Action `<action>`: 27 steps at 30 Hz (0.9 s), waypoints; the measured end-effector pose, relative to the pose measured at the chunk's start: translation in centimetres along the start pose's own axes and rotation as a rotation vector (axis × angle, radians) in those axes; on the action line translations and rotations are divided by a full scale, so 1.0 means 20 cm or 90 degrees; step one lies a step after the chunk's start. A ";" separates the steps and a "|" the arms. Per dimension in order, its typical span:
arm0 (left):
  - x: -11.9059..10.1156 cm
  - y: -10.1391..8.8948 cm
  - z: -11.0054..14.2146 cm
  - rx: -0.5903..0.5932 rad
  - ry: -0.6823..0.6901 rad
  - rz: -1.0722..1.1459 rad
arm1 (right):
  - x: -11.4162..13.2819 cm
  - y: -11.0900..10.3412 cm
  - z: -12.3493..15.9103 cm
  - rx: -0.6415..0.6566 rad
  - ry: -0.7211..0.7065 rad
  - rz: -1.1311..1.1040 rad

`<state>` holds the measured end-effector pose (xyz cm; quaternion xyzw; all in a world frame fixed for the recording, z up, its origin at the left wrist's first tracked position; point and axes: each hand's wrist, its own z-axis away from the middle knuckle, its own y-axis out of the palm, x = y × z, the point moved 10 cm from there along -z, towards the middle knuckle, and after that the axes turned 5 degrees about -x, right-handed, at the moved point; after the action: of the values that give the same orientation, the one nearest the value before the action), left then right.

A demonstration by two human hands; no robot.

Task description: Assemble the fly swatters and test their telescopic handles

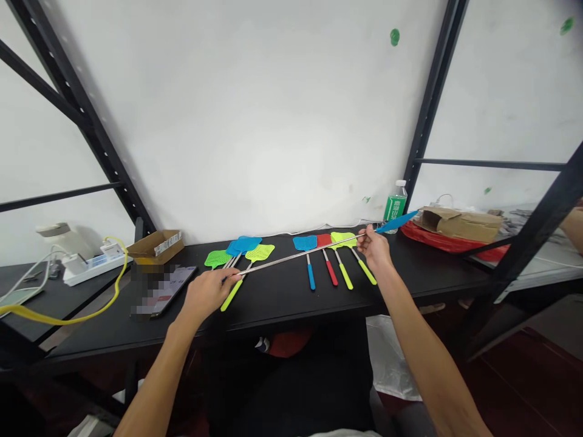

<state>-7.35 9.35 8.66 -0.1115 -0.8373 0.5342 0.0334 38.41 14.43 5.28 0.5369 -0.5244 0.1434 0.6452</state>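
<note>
A blue fly swatter is stretched between my hands, its long metal shaft (296, 257) slanting up to the right over the table. My left hand (209, 290) is closed around its handle end, and the fingers hide most of the grip. Near the blue head (398, 222), my right hand (374, 249) pinches the shaft. Beside my left hand lie a green swatter (217, 258), blue swatters (246, 244) and a yellow-green one (261, 252), overlapping. Under the shaft, to the right, lie a blue swatter (311, 276), a red one (331, 273) and two yellow-green ones (346, 276).
On the black table (273, 300), a phone (173, 291) and an open cardboard box (157, 247) lie left. A power strip (95, 270) with a yellow cable (119, 285) is farther left. A green-labelled bottle (395, 203) stands back right, near a brown carton (460, 224) and black shelf posts.
</note>
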 end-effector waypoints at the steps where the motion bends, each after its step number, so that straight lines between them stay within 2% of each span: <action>1: 0.06 0.00 0.00 -0.007 -0.023 -0.001 | 0.00 -0.03 -0.02 -0.012 0.001 -0.003; 5: 0.12 -0.02 -0.01 -0.015 -0.031 -0.006 | 0.00 -0.05 -0.03 -0.010 0.005 -0.040; 13: 0.06 -0.17 -0.03 -0.105 0.001 0.044 | 0.00 0.01 0.00 0.017 0.049 -0.057; 17: 0.08 -0.21 -0.03 -0.145 0.006 0.068 | 0.02 0.01 -0.01 0.025 0.011 -0.038; 22: 0.11 -0.26 -0.02 -0.212 0.044 0.067 | 0.03 0.02 0.01 -0.004 -0.025 -0.044; 25: 0.18 -0.29 0.01 -0.253 0.069 0.038 | 0.02 0.03 0.02 -0.013 -0.027 -0.046; 27: 0.29 -0.32 0.04 -0.288 0.056 0.016 | 0.02 0.01 0.02 -0.042 -0.019 -0.050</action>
<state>-14.01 7.37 13.67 -0.1497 -0.9320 0.3279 0.0373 38.24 14.02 5.56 0.5375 -0.5170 0.0922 0.6598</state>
